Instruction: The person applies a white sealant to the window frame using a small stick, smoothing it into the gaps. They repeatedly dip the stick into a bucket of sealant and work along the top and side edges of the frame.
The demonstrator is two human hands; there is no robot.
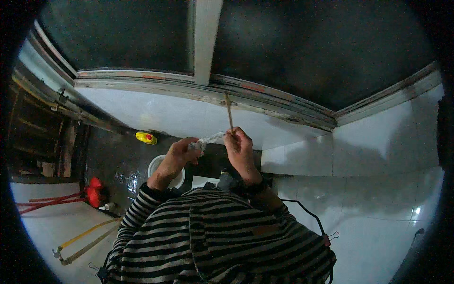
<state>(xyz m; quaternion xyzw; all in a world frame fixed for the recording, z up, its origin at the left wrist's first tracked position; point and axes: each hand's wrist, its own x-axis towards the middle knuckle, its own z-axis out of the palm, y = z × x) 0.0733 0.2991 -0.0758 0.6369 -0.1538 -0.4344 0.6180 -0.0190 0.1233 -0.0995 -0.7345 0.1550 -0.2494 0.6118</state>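
Observation:
Before my chest, my left hand point(182, 152) grips a crumpled, whitish, translucent strip point(207, 141), which may be plastic or mesh. The strip stretches across to the fingers of my right hand point(239, 149). Those fingers also pinch a thin wooden stick point(229, 113). It points up and away from me, and its far end overlaps the lower window frame point(248, 93) in the view; whether it touches the frame I cannot tell. The part of the stick inside my right hand is hidden.
A white bucket point(153, 165) stands on the dark wet floor below my left forearm. A yellow bottle with a red cap point(146, 138) lies near the wall. At left are a red object point(94, 192), red hoses point(53, 200) and a yellow hose point(88, 232). White tiled surfaces rise at right.

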